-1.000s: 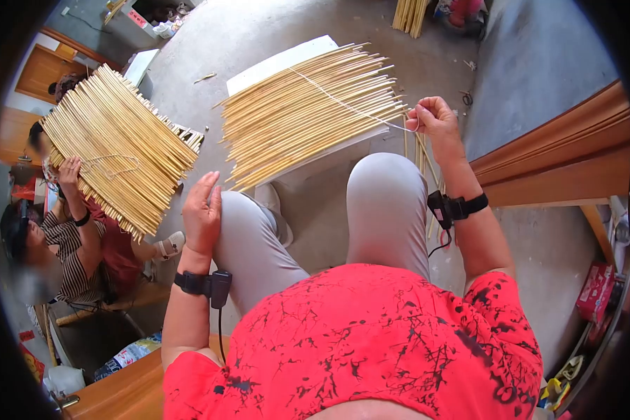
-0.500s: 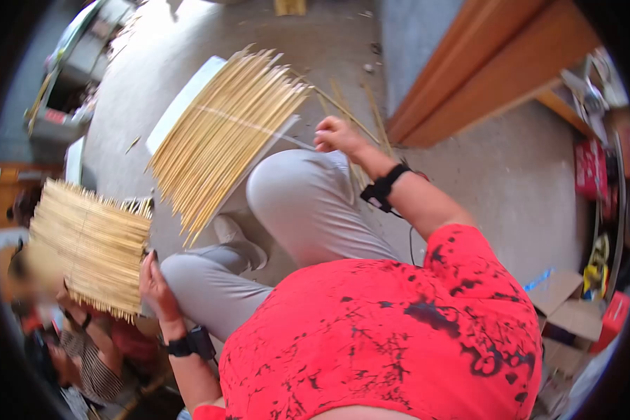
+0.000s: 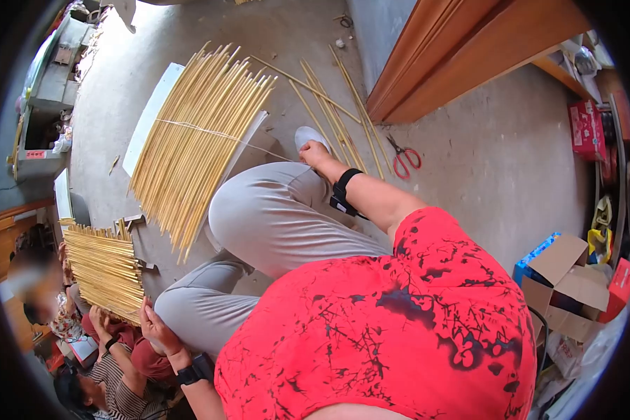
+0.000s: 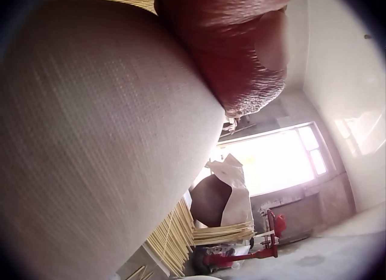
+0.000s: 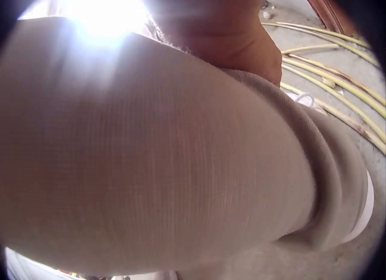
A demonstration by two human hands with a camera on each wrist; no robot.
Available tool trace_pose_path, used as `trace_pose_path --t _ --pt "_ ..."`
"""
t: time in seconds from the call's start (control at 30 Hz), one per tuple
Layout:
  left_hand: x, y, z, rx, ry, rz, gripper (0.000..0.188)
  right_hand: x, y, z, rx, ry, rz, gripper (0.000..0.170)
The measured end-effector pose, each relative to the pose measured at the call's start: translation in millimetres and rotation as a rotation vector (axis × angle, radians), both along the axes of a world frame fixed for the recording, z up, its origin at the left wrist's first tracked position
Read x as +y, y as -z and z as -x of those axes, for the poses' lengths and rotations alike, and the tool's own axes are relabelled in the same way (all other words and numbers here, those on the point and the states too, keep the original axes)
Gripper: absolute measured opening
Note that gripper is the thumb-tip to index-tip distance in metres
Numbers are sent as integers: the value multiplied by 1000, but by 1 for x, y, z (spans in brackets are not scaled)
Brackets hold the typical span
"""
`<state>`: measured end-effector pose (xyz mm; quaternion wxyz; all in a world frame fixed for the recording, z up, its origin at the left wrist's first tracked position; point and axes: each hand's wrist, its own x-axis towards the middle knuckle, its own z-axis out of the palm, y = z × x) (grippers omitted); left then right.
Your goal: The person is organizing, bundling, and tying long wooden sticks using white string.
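Note:
My right hand [image 3: 315, 152] is at the outer side of my right knee, its fingers curled and pinching the end of a thin white string [image 3: 262, 148]. That string runs taut across a mat of straight yellow stalks [image 3: 189, 150], which lies on a white board [image 3: 149, 115] in front of my knees. Against the outer side of my left knee rests my left hand [image 3: 159, 330], its fingers loose and holding nothing. In the left wrist view, the left hand [image 4: 241, 45] touches the trouser leg [image 4: 108, 129]. The right wrist view shows the right hand [image 5: 223, 36] partly behind the knee.
Loose stalks [image 3: 332, 115] and red-handled scissors [image 3: 404, 161] lie on the floor to the right. A second stalk mat [image 3: 105, 269] is in front of other people at left. A wooden door frame [image 3: 462, 56] and an opened cardboard box [image 3: 563, 273] stand at right.
The head view has turned to the right, bringing the scissors and box into sight. My right hand has come down beside the right knee with the string. My left hand stays by the left knee.

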<state>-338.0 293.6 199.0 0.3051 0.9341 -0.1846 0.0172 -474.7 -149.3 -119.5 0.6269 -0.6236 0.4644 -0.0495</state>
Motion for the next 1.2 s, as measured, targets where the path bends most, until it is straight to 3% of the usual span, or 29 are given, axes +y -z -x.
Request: trace_pose_path --t 0.07,0.17,0.27,0.33,0.67,0.8,0.87,0.93,1.0,1.13,1.2 --pt "1 -1 1 2 -6 -33 28 6 12 0 -68 168 -240 9" --pt "-4 -8 4 23 -14 -58 28 -7 -13 12 -13 256 -422 10" --pt "-6 -8 4 44 -10 -28 28 -9 -1 9 11 260 -506 12" --pt "-9 -8 6 57 -14 5 28 -5 36 10 -23 314 -542 13" --pt "-22 -11 6 92 -41 -7 29 -23 -3 12 -28 458 -685 16" --pt "-29 -14 6 152 -75 -22 31 -30 8 19 -43 362 -746 17" --pt "-32 -17 7 158 -81 -32 32 -42 17 30 12 396 -599 13" --pt "-31 -19 7 157 -83 -73 32 -56 60 51 85 413 -340 11" --pt "-29 -20 7 167 -75 -115 32 -66 64 78 133 477 28 9" --pt "-23 -22 7 198 -129 -78 33 -68 86 135 336 521 117 8" --pt "-18 -20 5 177 -119 -111 33 -52 89 152 362 181 380 7"
